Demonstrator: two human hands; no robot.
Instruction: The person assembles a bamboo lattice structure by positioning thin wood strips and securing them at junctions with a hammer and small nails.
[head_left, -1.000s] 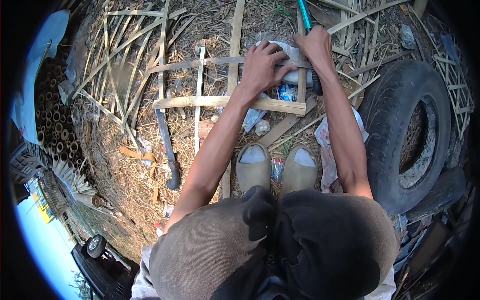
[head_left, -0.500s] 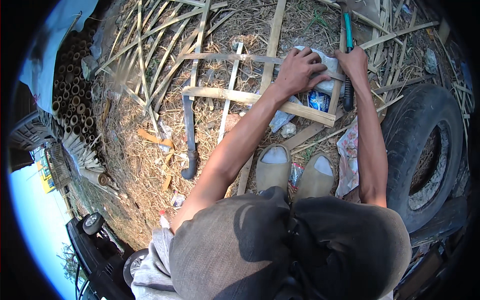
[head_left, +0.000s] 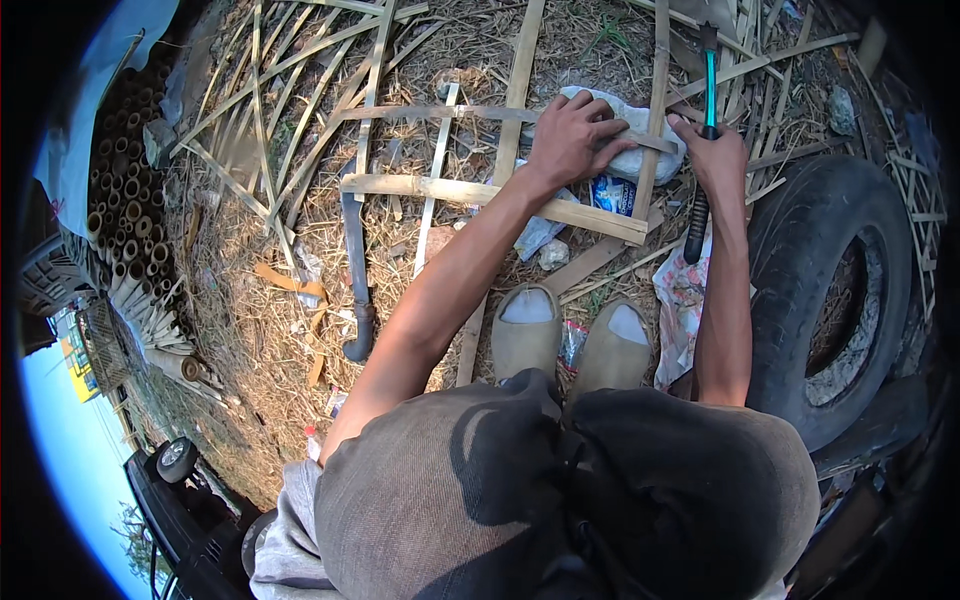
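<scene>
My left hand (head_left: pixel 575 140) has its fingers curled on a thin horizontal bamboo strip (head_left: pixel 480 114), close to where it crosses an upright strip (head_left: pixel 652 100). Beneath that crossing lies a whitish stone-like block (head_left: pixel 668 160). My right hand (head_left: pixel 716 158) grips a hammer (head_left: pixel 711 92) with a teal and black handle. The hammer stands to the right of the frame, its dark head pointing away from me. Nearest to me, a thicker bamboo strip (head_left: pixel 470 190) forms the frame's lower edge. A blue packet (head_left: pixel 613 195) shows through the lattice.
A long blade with a dark handle (head_left: pixel 355 250) lies left of the frame. To the right is a large tyre (head_left: pixel 790 300). Loose bamboo strips (head_left: pixel 262 130) spread over the dry grass, and cut bamboo poles (head_left: pixel 128 185) are stacked far left. My shoes (head_left: pixel 525 335) stand below the frame.
My right hand has drawn the hammer rightward, away from the upright strip. My left hand stays on the horizontal strip. The whole view has shifted slightly.
</scene>
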